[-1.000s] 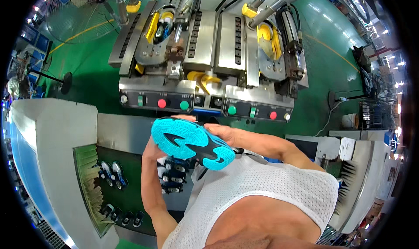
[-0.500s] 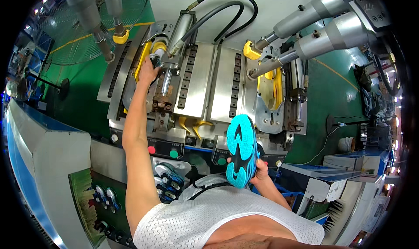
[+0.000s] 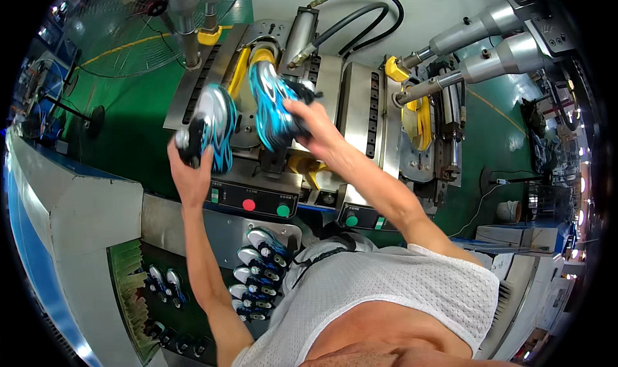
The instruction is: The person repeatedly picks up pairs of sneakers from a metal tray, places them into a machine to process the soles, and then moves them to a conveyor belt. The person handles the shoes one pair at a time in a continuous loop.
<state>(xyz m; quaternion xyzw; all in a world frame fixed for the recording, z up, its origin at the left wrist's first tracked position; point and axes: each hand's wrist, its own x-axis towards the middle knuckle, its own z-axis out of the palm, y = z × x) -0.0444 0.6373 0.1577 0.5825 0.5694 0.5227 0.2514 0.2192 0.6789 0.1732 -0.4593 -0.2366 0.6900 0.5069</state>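
My left hand (image 3: 191,179) is closed round the heel end of a blue, black and grey sports shoe (image 3: 220,126), held toe up over the left edge of the press machine (image 3: 256,188). Just to its right, my right hand (image 3: 313,128) grips a matching shoe (image 3: 265,100) by its side and heel. That second shoe is tilted, its toe close to the yellow pad (image 3: 262,55) of the left press station; I cannot tell whether they touch. Both shoes are slightly blurred.
Several more such shoes (image 3: 259,274) stand in a row on a grey shelf below the panel with red and green buttons (image 3: 249,204). A second station with yellow pads (image 3: 420,126) is at the right. Thick metal cylinders (image 3: 499,57) overhang it. Shoes on a conveyor (image 3: 166,284) are lower left.
My right hand has brought its shoe from near my body up to the left station, turning the sole away. My left hand has drawn back from that station, now with a shoe in it.
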